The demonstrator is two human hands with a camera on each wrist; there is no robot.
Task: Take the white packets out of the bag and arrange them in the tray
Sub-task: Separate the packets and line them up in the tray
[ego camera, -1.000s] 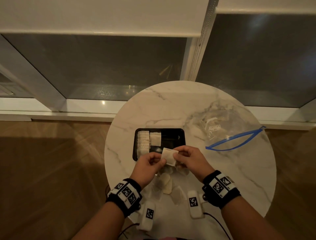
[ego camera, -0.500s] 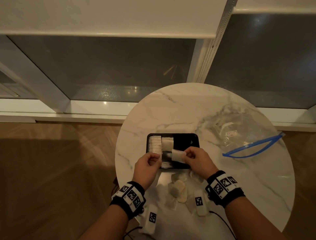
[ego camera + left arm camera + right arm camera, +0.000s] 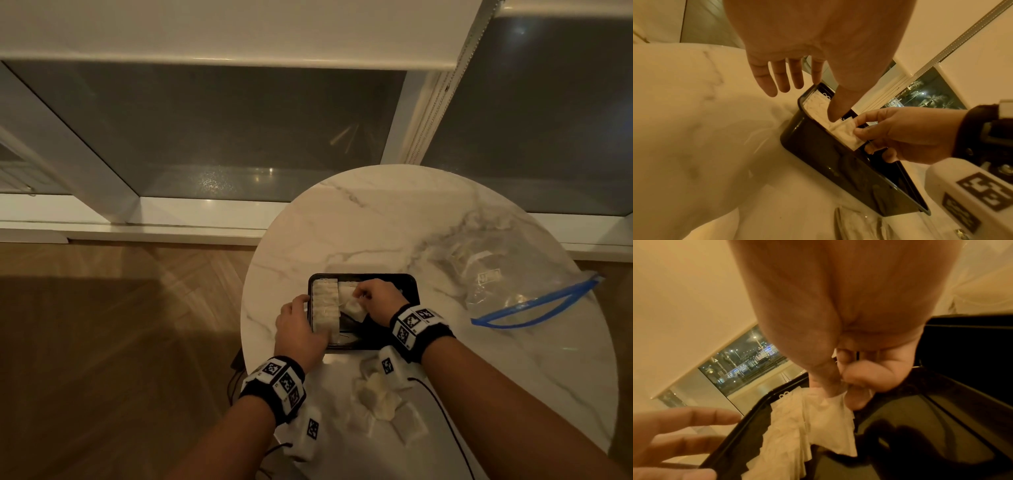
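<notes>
Standing over the round marble surface [image 3: 394, 219], the person works inside the black tray [image 3: 409, 284], which sits near them at the middle of the top. The clear bag [image 3: 507, 274] with its blue zip lies slack to the right, well apart from the tray. A heap of loose packets [image 3: 376, 397] waits on the near side, between the two forearms.

Inside the tray, a finished row of packets [image 3: 323, 308] stands on edge along the left wall, its long axis running from far to near. A second row is just begun beside it at the far end.

The right hand [image 3: 375, 298] is the nearer one to that gap. Its grip is a tight pinch, thumb against curled fingers [image 3: 859, 374], on the top edge of one white packet [image 3: 830, 418]. The packet hangs below the pinch, tilted, its lower edge down toward the tray floor and its face touching the packets already standing.

The left hand [image 3: 301, 325] rests at the tray's left rim, fingers straight and loose [image 3: 764, 78], holding nothing, with the thumb reaching over the finished row. My guess is it steadies the row while the packet gets tucked upright.
</notes>
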